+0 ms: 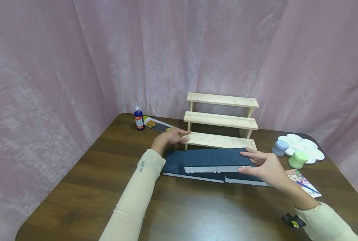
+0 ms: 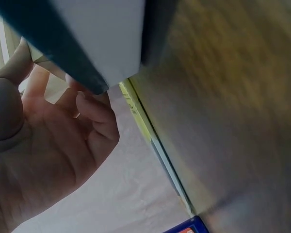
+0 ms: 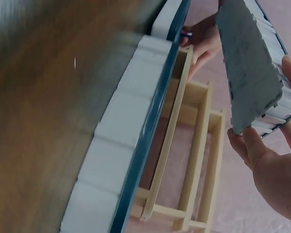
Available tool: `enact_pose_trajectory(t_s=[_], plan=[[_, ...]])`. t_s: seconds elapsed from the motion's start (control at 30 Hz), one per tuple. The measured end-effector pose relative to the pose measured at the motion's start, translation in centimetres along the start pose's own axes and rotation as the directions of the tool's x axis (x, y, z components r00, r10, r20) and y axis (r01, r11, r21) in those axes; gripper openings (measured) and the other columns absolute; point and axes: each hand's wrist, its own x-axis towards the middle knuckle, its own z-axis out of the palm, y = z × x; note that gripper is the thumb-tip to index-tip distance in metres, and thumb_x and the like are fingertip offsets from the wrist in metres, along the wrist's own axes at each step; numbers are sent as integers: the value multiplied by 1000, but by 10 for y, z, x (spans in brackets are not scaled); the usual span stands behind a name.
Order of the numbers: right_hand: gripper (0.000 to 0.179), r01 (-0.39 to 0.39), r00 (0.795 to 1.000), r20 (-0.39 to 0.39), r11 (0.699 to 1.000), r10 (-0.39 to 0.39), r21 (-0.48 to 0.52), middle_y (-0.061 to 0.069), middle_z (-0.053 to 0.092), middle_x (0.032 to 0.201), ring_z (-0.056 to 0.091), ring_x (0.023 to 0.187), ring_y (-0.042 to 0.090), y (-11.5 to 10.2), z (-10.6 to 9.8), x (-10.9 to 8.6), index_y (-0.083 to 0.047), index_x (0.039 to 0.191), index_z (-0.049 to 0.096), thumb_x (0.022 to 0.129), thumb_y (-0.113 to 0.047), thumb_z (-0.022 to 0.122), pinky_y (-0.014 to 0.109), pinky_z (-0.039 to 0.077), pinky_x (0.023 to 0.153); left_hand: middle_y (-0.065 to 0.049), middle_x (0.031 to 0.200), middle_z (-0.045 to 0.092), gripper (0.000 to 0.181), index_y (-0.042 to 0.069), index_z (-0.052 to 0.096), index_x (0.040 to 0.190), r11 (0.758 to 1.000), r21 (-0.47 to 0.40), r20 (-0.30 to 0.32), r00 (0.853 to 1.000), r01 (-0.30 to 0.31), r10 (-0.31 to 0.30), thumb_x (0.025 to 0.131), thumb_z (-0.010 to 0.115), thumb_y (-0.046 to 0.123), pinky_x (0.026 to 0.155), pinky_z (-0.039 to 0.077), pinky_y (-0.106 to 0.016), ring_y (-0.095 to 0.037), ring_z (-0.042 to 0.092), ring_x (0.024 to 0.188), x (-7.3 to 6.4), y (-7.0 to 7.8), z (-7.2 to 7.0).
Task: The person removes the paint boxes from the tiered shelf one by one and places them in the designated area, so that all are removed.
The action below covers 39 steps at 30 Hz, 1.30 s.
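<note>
My left hand (image 1: 171, 137) pinches the left end of the lowest step of a three-tier wooden display stand (image 1: 221, 140). Raised in my right hand (image 1: 269, 165) is a long flat box (image 1: 216, 157) with a dark blue lid and white ribbed sides, gripped at its right end. Its grey underside (image 3: 250, 68) shows in the right wrist view. Below it, two similar boxes lie end to end before the stand, a left box (image 1: 174, 164) and a right box (image 1: 246, 181), both partly covered by the raised one.
On the left stand a blue bottle (image 1: 139, 121) and a flat packet of brushes (image 1: 157, 124). To the right are a white flower-shaped palette (image 1: 312, 149), a blue cup (image 1: 280, 148), a green cup (image 1: 297, 159) and a printed booklet (image 1: 306, 185). A pink curtain (image 1: 166, 57) hangs behind the table.
</note>
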Motion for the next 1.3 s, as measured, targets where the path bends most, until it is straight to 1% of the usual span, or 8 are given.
enact_pose_trajectory(t_s=[0.23,0.4,0.47,0.67,0.77,0.97,1.1,1.3], plan=[[54,28,1000,14,1000,-28,14,20,55,140,52,127,37,-11,12,-19,-2,121,70,74,-19,90,12,44,91,-13,155,40,50,30,53,144,1000,-11,-21,1000,8,-9,95,66,34,112,33,-51,-36,38,140,-1,0,2],[53,7,999,37,1000,-7,19,18,56,140,58,121,35,-17,20,-32,-6,121,72,73,-23,90,13,46,90,-12,155,39,51,29,53,144,1000,-30,-12,1000,4,-4,96,66,33,113,33,-49,-35,35,142,-3,2,3],[54,-10,998,56,1000,8,29,18,55,141,60,119,34,-19,24,-36,-8,121,72,73,-25,90,16,47,91,-12,156,38,51,29,52,145,1000,-25,-13,1000,0,0,96,66,33,113,33,-49,-34,34,143,-4,3,3],[56,-3,996,84,1000,1,22,21,54,141,64,114,34,-25,39,-44,-9,118,74,70,-33,91,34,53,90,-12,156,38,51,29,51,145,1000,-18,-21,1000,6,-6,97,64,34,113,32,-48,-34,33,143,-5,4,3],[57,9,997,74,1000,-9,5,23,54,140,64,112,34,-26,44,-48,-7,116,74,69,-33,91,36,55,87,-12,156,38,51,29,51,146,1000,-17,-17,1000,0,0,97,64,34,113,32,-48,-34,33,143,-5,4,3],[56,49,997,57,998,-46,-47,24,56,138,64,112,36,-28,51,-55,-2,116,73,72,-31,90,37,55,87,-11,157,36,51,29,51,146,1000,-11,-5,1000,8,-8,96,65,34,114,31,-48,-34,31,144,-7,3,1],[52,94,992,98,992,-85,-88,26,55,137,62,115,40,-28,52,-56,-3,117,72,75,-29,88,41,54,88,-11,157,36,51,29,50,146,1000,-3,-3,1000,16,-16,97,64,34,114,31,-47,-33,31,144,-9,5,1],[48,103,981,168,994,-97,-26,29,53,137,54,122,46,-25,53,-57,-3,117,72,74,-16,88,44,50,92,-11,157,36,50,31,50,146,1000,-10,3,1000,27,-27,97,63,35,112,34,-49,-35,34,143,-9,6,2]])
